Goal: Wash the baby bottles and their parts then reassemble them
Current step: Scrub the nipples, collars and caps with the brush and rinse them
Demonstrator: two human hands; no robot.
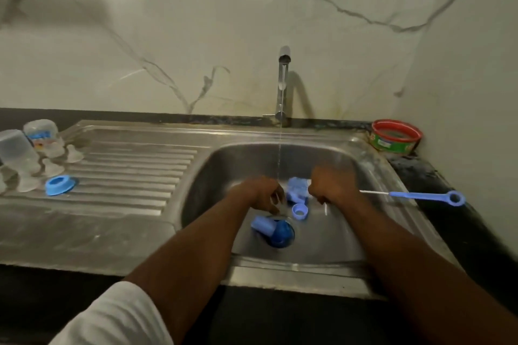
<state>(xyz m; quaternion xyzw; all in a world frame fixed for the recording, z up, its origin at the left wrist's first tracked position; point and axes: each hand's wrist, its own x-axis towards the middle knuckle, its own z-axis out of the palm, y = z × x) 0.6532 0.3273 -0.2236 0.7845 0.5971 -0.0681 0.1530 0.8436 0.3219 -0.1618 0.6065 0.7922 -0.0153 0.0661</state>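
Both my hands are down in the steel sink (pixel 361 176) under a thin stream from the tap (pixel 283 84). My left hand (pixel 262 193) curls its fingers round a small clear part (pixel 278 206), too blurred to name. My right hand (pixel 329 186) has its fingers curled at the edge of a light blue scrubber-like piece (pixel 296 187) between the hands. A small blue ring (pixel 300 211) and a blue cap (pixel 263 226) lie on the sink floor by the dark blue drain plug (pixel 281 234).
On the drainboard at the left stand two upturned clear bottles (pixel 16 154) (pixel 42 133), clear teats (pixel 73 154) and a blue collar ring (pixel 60 184). A blue-handled thin brush (pixel 420 195) lies across the sink's right rim. A red and green tub (pixel 396 137) sits at the back right corner.
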